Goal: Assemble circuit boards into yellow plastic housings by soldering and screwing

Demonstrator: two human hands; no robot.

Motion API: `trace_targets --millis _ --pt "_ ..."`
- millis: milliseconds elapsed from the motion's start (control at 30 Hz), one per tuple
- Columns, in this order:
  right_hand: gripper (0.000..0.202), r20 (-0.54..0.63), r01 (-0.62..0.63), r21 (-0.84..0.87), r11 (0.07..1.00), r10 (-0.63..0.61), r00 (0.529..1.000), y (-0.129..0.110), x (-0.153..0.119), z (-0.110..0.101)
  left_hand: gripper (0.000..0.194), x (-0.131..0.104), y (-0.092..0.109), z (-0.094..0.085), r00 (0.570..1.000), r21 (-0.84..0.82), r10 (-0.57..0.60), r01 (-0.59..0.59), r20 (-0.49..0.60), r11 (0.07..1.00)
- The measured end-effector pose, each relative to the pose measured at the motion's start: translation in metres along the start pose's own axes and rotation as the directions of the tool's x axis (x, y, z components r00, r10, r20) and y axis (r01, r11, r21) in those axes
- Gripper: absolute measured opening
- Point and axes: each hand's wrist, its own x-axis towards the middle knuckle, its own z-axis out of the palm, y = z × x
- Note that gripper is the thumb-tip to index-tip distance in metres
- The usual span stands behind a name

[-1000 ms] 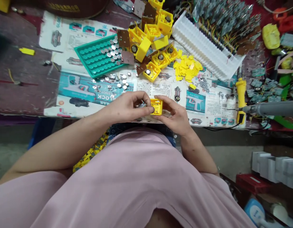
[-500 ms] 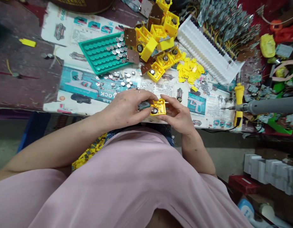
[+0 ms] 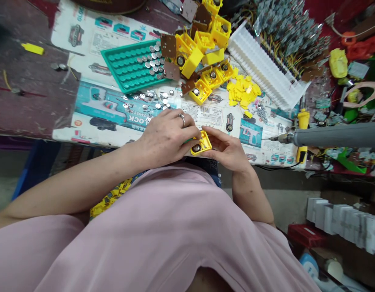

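Observation:
A small open yellow plastic housing (image 3: 205, 142) is held low over the front edge of the work surface, its open side up. Inside it sit a round metal part (image 3: 196, 148) and thin wires. My right hand (image 3: 231, 151) grips the housing from the right, thumb and fingers closed on its edges. From the left, my left hand (image 3: 169, 138), with a ring on one finger, has its thumb and fingertips pinched at the housing's left side. A green sliver of a small circuit board (image 3: 187, 141) shows between those fingers; the rest is hidden.
Behind lie similar yellow housings (image 3: 199, 91), a green tray (image 3: 122, 87) with button cells, loose cells (image 3: 157, 106) and yellow pieces (image 3: 243, 91). A white foam rack (image 3: 266, 65) holds wired parts. At right, a soldering iron (image 3: 327, 136) points inward, its tip exposed.
The yellow housing has tilted, its right side rising, and dropped slightly. My left hand has rolled over and moved right, covering more of the board. The soldering iron appears farther left.

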Motion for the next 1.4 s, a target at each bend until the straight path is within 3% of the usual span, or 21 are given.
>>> trace_targets --millis 167,367,533,633,700,800,867,1033,1300,1400 --pt "0.071 0.056 0.007 0.02 1.0 -0.008 0.998 0.0 0.001 -0.001 0.028 0.0 -0.003 0.006 0.99 -0.095 0.062 -0.074 -0.126 0.993" --pt "0.062 0.154 -0.022 0.062 0.998 0.012 0.988 -0.003 0.001 -0.004 0.023 -0.001 -0.003 0.008 0.993 -0.246 0.006 -0.035 -0.117 0.969" --pt "0.059 0.183 -0.048 0.142 0.989 0.022 0.983 -0.007 0.0 -0.002 0.019 -0.002 -0.002 0.005 0.989 -0.555 -0.119 0.052 -0.086 0.83" --pt "0.053 0.089 -0.05 0.163 0.985 0.035 0.995 -0.007 -0.001 0.0 0.019 -0.001 0.0 0.006 0.973 -0.664 -0.23 0.169 -0.003 0.728" --pt "0.056 0.035 -0.037 0.179 0.983 0.031 0.999 -0.006 -0.002 0.002 0.019 0.0 0.0 0.008 0.952 -0.675 -0.307 0.236 0.015 0.699" --pt "0.088 0.065 -0.026 0.144 0.989 0.017 0.998 -0.005 -0.004 0.005 0.02 0.001 0.0 0.01 0.929 -0.661 -0.371 0.275 -0.005 0.698" --pt "0.099 0.041 -0.04 0.098 0.994 0.036 0.999 -0.004 -0.004 0.008 0.02 0.002 -0.001 0.012 0.925 -0.648 -0.38 0.277 -0.021 0.71" --pt "0.076 0.015 -0.063 0.101 0.993 0.062 0.998 -0.004 -0.001 0.004 0.02 0.0 0.0 0.014 0.925 -0.656 -0.378 0.263 -0.037 0.708" --pt "0.069 0.076 -0.047 0.188 0.981 0.033 0.997 0.006 0.002 -0.007 0.019 0.004 -0.004 0.011 0.91 -0.787 -0.398 0.327 0.113 0.524" --pt "0.073 0.09 -0.062 0.19 0.98 0.045 0.995 0.008 0.002 -0.007 0.019 0.004 -0.005 0.012 0.905 -0.795 -0.401 0.345 0.142 0.499"
